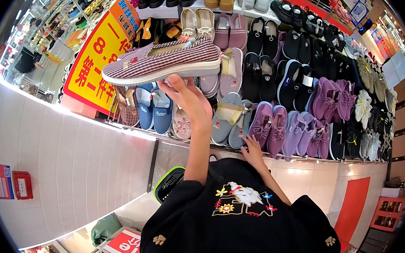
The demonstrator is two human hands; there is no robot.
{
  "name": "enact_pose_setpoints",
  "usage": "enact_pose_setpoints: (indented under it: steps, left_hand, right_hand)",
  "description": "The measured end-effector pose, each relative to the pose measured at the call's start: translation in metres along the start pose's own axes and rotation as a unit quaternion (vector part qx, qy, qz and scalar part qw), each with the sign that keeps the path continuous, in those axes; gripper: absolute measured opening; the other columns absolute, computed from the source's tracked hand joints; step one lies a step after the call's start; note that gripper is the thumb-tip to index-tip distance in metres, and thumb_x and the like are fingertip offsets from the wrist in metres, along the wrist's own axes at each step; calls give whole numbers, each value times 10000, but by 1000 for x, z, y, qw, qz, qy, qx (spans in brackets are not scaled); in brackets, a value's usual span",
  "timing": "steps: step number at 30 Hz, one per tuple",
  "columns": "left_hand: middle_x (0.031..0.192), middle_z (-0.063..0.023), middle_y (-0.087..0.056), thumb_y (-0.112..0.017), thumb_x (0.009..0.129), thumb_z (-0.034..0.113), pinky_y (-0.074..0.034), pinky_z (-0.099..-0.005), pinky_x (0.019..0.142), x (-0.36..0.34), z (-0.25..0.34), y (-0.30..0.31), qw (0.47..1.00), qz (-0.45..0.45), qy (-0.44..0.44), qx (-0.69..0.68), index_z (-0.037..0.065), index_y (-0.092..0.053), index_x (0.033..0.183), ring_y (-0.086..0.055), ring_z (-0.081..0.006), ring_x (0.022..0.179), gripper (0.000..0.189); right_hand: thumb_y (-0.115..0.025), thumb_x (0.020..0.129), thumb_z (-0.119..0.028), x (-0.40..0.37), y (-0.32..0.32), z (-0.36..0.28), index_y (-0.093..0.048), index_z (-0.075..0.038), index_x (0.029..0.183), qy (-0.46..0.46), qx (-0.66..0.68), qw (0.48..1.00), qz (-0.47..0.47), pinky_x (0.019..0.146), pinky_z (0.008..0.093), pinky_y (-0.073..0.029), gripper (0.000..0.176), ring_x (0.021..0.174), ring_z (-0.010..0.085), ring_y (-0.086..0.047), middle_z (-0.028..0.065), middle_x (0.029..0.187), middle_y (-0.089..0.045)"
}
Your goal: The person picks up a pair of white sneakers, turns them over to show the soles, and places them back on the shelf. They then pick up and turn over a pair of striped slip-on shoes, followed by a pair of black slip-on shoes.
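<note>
My left hand [190, 100] holds up a slip-on shoe [160, 61] from below, its fingers at the underside of the sole. The shoe has a maroon-and-white checked upper, a small red mark near the toe and a thick white sole; its toe points left. Part of that hand's grip is hidden behind the sole. Beside the front edge of the shoe display, my right hand [253, 152] has its fingers apart, at the heel of a grey checked slip-on pair [230, 120]. Purple lace-up shoes [268, 126] sit just right of it.
Rows of shoes fill the sloping display, with blue slip-ons [154, 108] at its left and black shoes [260, 78] in the middle. A yellow price sign [97, 63] leans at the left end. A green-rimmed black basket [169, 183] is below, left of my body.
</note>
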State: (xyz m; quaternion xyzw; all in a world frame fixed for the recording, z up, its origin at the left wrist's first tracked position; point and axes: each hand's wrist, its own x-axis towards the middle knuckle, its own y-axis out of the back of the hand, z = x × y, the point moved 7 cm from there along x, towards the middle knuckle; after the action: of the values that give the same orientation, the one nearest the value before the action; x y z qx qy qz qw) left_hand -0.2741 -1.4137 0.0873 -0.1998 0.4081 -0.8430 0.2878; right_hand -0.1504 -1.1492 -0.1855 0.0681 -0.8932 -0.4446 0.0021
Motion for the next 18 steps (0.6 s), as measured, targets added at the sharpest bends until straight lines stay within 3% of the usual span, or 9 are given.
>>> enact_pose_setpoints:
  steps: [7, 12, 18]
  left_hand:
    - [1455, -46, -308, -605, 862, 551, -232, -396, 1108, 9, 7, -4, 996, -73, -35, -37, 131, -152, 1454, -315, -181, 1326, 856]
    - [1439, -50, -362, -577, 870, 560, -269, -382, 1117, 10, 6, -9, 989, -119, -36, -83, 106, -244, 1437, -361, -201, 1319, 799]
    - [1442, -37, -372, -488, 915, 569, -281, -397, 1112, 8, 1, -8, 990, -104, 5, -97, 108, -277, 1427, -370, -206, 1319, 721]
  right_hand:
    - [-590, 865, -234, 0, 1, -2, -517, -77, 1298, -3, -1, 1000, 0, 1113, 507, -232, 466, 1365, 376, -311, 182, 1406, -438]
    - [-588, 865, -232, 0, 1, -2, -520, -87, 1299, -8, 2, 1000, 0, 1112, 508, -234, 462, 1364, 376, -312, 184, 1401, -441]
    - [-587, 865, -227, 1, 2, -2, -522, -85, 1293, -8, 6, 1000, -2, 1112, 511, -231, 456, 1365, 377, -308, 186, 1399, -441]
